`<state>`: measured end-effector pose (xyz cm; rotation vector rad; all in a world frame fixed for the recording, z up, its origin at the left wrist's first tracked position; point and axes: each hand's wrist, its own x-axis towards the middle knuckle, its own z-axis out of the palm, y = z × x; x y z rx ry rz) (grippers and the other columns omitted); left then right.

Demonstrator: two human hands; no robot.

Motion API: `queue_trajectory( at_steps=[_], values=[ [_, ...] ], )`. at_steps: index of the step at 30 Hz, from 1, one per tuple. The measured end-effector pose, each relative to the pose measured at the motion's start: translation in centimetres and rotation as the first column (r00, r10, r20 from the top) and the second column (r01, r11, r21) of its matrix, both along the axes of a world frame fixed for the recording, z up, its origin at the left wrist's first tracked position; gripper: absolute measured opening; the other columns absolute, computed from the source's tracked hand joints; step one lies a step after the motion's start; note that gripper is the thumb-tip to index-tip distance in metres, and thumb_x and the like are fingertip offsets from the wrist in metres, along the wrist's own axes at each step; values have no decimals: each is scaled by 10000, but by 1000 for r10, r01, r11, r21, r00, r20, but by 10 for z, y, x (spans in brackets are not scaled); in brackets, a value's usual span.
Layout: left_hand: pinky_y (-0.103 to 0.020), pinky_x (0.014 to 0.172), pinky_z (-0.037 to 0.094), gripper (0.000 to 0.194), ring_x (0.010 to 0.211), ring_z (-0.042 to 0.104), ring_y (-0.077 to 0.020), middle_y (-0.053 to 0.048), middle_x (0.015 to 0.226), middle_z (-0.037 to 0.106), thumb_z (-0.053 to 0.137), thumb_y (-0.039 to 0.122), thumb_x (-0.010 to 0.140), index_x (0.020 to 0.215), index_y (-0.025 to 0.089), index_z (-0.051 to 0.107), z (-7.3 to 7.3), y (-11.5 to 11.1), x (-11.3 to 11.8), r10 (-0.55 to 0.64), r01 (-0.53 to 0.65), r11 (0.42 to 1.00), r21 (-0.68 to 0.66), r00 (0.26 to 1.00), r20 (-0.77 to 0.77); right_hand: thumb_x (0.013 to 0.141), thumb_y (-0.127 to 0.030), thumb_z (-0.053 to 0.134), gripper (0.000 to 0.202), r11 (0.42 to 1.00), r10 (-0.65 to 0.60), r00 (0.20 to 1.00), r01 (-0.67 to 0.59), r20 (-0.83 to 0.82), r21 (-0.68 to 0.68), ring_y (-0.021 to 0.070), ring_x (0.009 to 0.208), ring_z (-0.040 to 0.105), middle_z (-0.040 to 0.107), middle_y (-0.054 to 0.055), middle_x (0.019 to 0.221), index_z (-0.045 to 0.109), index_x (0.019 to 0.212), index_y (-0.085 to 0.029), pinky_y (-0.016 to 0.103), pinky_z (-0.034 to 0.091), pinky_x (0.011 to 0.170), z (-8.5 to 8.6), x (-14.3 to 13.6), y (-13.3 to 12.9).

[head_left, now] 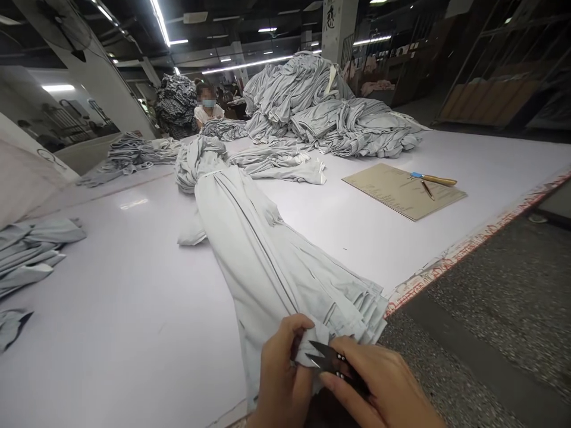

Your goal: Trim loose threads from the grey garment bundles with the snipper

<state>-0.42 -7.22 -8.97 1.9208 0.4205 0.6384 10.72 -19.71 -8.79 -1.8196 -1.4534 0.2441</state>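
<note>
A bundle of pale grey garments (250,238) stretches across the white table toward me, tied or gathered at its far end. Its near hems fan out in several layers at the table edge. My left hand (288,368) pinches a piece of the grey cloth near the front edge. In my right hand (379,380) is a pair of black thread snips (328,358), held between thumb and fingers. The snips' blades are apart and point left, right at the cloth by my left fingers. Whether the blades touch the fabric I cannot tell.
A large heap of grey garments (307,101) lies at the back of the white table (156,309). More grey cloth (31,252) lies at left. On the right rests a brown cardboard sheet (397,190) with a wooden-handled tool (439,180). Behind the table is a masked person (209,113).
</note>
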Motion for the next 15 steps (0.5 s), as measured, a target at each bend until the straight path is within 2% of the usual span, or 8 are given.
queue_trajectory(
  at_steps=[3, 6, 10, 12, 15],
  values=[
    [-170, 593, 428, 426, 633, 514, -102, 76, 736, 550, 422, -27, 713, 998, 281, 494, 1, -2, -1, 27, -27, 999, -28, 1000, 8, 972, -275, 405, 188, 1000, 8, 1000, -9, 25, 5, 140, 492, 575, 591, -37, 592, 495, 818, -216, 219, 342, 478, -1, -1, -2],
    [-170, 581, 416, 405, 615, 499, -101, 76, 715, 538, 429, -18, 717, 983, 278, 504, 0, -4, 0, 41, -40, 996, -73, 999, 5, 978, -261, 399, 225, 999, 36, 999, -37, -24, -29, 133, 501, 573, 583, -41, 592, 476, 770, -225, 213, 336, 488, 2, 1, -5],
    [-183, 572, 405, 358, 625, 490, -113, 60, 713, 520, 470, 9, 714, 965, 261, 512, -2, -6, 1, 86, -90, 976, -198, 996, -29, 914, -320, 515, 123, 999, 13, 989, -17, -144, -32, 123, 487, 509, 502, -67, 582, 488, 844, -224, 202, 327, 478, 1, 4, -1],
    [-185, 572, 404, 312, 638, 487, -119, 52, 717, 503, 508, 29, 713, 930, 254, 517, 2, -5, 1, 139, -146, 957, -253, 989, -42, 878, -283, 533, 67, 1000, 4, 978, -7, -210, -16, 120, 493, 473, 471, -70, 588, 513, 885, -219, 201, 327, 484, 0, 6, 5],
    [-215, 655, 417, 137, 734, 520, -147, 7, 793, 531, 577, 109, 755, 832, 223, 585, 13, 4, 0, 145, -155, 970, -187, 987, -71, 879, -247, 464, 95, 998, -66, 919, 68, -389, -8, 122, 516, 438, 449, -56, 604, 545, 842, -213, 205, 339, 493, 1, 14, 14]
  ],
)
